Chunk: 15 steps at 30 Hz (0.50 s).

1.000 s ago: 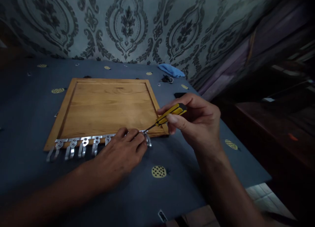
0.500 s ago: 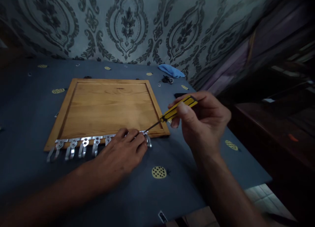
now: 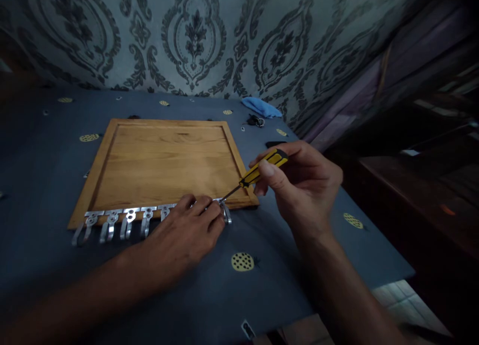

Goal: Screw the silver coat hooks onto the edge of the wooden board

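Dimly lit, ornately patterned wall
Dark medallions repeat across it behind a blue-grey, pineapple-print tabletop; purplish cloth hangs at right, and pale floor tiles show at lower right.

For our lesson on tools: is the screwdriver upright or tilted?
Tilted: the screwdriver slants down from the right hand, its tip at the row of metal hooks.
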Tool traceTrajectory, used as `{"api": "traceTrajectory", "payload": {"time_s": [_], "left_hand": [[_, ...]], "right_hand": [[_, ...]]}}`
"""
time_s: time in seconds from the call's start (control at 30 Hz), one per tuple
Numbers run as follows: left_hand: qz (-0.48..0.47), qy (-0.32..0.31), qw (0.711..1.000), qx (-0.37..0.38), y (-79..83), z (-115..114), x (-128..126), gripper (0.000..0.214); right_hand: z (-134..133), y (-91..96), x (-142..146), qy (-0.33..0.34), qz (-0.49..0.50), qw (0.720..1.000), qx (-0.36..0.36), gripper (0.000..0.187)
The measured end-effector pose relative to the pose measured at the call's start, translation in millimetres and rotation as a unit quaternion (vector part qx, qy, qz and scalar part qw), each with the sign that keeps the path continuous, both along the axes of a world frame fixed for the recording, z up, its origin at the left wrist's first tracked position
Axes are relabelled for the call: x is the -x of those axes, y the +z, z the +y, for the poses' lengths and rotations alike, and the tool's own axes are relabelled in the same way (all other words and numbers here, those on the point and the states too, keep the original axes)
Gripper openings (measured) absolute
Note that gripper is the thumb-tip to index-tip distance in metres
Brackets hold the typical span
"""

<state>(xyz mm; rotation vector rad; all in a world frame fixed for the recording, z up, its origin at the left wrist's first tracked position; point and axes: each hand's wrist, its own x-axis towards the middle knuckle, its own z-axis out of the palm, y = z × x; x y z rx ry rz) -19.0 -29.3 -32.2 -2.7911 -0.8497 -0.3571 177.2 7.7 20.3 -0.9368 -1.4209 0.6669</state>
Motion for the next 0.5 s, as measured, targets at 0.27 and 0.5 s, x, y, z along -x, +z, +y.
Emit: {"api": "traceTrajectory", "payload": {"time_s": [0.27, 0.5], "left_hand": [[0.006, -0.002, 1.000, 0.002, 1.7, -0.1, 0.5, 0.026], [-0.003, 0.001, 1.000, -0.004, -0.1, -0.9, 0.1, 0.027]], "right_hand": [[-3.6, 5.8, -0.6, 0.034, -0.003, 0.999, 0.039, 0.031], [-3.8, 8.0, -9.0, 0.109, -0.031, 0.991, 0.072, 0.028]]}}
